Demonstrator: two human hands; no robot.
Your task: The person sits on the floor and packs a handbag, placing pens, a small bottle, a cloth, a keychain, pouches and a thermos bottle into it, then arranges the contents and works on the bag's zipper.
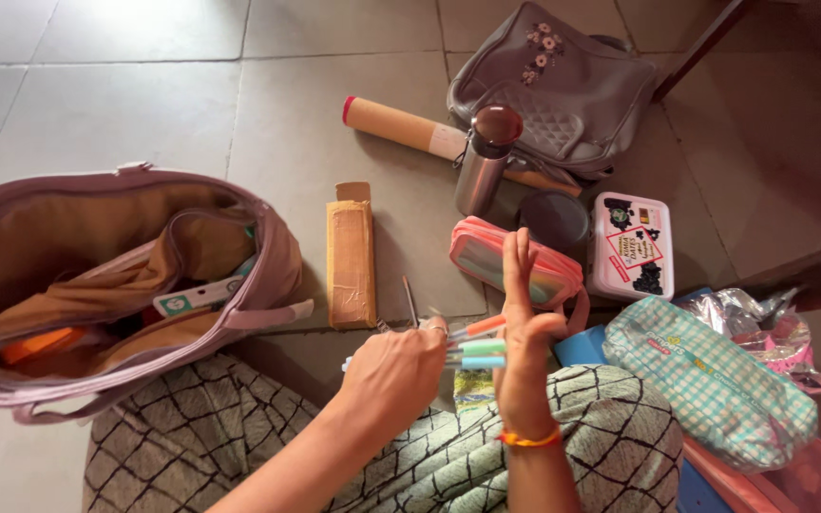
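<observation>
Illumination is soft, even daylight; the scene is bright with no harsh glare. Shadows beyond the hands are short and diffuse, falling beneath the steel flask (pixel 482 161) and cardboard box (pixel 351 261). The flask shows a mild sheen. Focus is sharp at the grip. Wide-angle distortion bends the floor tiles (pixel 144 85) toward the frame edges.

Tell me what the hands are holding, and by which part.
Left hand grips a bunch of coloured pens around their lower ends. Right hand is open, palm against their tips, gripping nothing.
</observation>
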